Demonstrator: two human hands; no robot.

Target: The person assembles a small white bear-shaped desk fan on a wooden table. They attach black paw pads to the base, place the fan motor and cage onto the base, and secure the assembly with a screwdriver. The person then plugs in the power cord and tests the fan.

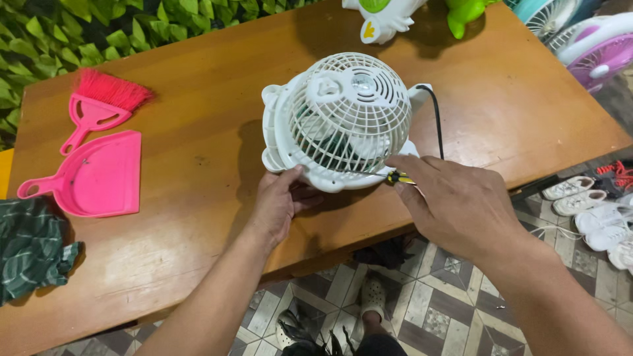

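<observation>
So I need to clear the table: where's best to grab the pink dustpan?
Take the pink dustpan by its short handle, which sticks out at the lower left toward the table edge. Come from the left, fingers wrapped around the handle. The pan lies flat with its wide open lip toward the right, so the body gives little to pinch. The pink brush lies just above it.

1. Evenly bright, soft overhead lighting; colours saturated.
2. Dark shadow cast left of white fan (343,122) onto wooden table (198,217).
3. Mild sheen on tabletop, no harsh glare.
4. Sharp centre; slight wide-angle stretching at edges.
</observation>
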